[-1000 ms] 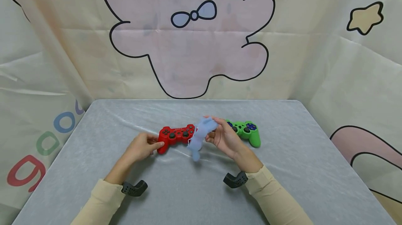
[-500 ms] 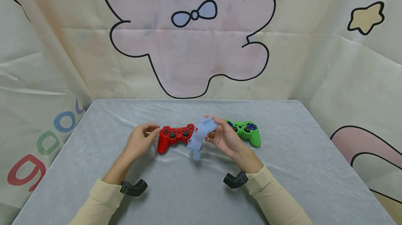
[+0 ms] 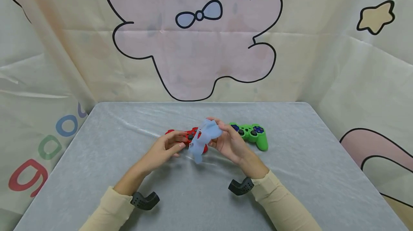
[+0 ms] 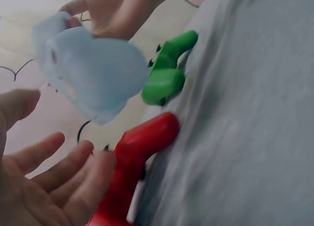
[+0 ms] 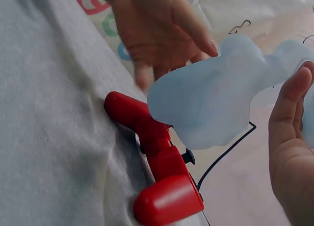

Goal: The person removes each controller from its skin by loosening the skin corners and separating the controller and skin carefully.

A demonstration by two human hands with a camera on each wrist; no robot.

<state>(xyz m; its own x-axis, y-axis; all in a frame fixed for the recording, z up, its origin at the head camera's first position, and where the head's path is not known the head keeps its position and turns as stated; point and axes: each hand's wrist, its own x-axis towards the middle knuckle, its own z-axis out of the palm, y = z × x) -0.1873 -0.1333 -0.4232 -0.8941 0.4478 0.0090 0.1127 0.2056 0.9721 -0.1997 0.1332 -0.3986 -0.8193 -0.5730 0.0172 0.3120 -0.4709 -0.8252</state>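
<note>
A limp, light-blue translucent silicone controller skin [image 3: 206,134] hangs from my right hand [image 3: 232,143], pinched between thumb and fingers at its upper end. My left hand [image 3: 164,150] is just left of the skin, its fingers apart and holding nothing. In the left wrist view, that hand's fingers [image 4: 59,172] spread below the skin [image 4: 100,71], with a gap between them. A red game controller [image 3: 192,131] lies on the table behind, partly hidden by the skin and my left hand. Beyond my right hand lies a green game controller [image 3: 251,133] with blue button areas.
A grey cloth covers the table [image 3: 290,159]. A printed curtain [image 3: 193,51] with a cartoon animal stands along the back edge, and more curtain hangs at both sides. Black wrist devices [image 3: 145,201] are worn at the sleeve cuffs.
My left hand has let go of the red controller's left grip, lifted off, and moved right toward the silicone skin. My right hand has stayed nearly still, keeping its pinch.
</note>
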